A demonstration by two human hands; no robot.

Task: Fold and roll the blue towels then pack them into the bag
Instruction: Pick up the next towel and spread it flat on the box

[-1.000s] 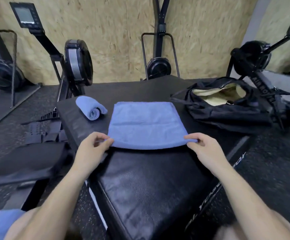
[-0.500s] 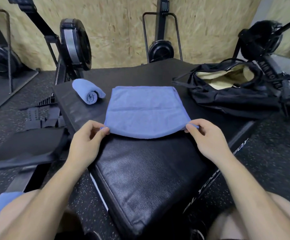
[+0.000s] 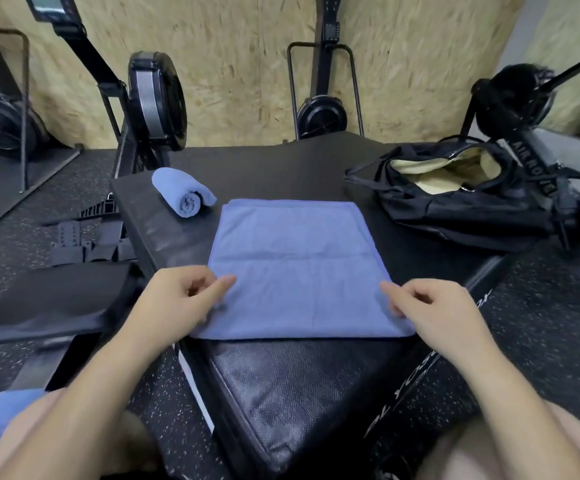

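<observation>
Left hand [image 3: 177, 299] and right hand [image 3: 434, 310] rested curled at seven and five o'clock on the folded blue cloth towel [image 3: 292, 265], probably flattening it for rolling; whether either pinched it, I cannot tell.

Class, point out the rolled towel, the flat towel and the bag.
rolled towel [image 3: 177, 188], head view, on its curved top.
flat towel [image 3: 292, 258], head view, its middle.
bag [image 3: 454, 213], head view, its black front wall.

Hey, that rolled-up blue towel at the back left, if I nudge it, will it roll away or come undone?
The rolled towel probably rolls only a little: soft cloth on a flat black pad. Its loose outer flap lies beside the roll, so a push may unwind it. It looks light and squashy.
</observation>
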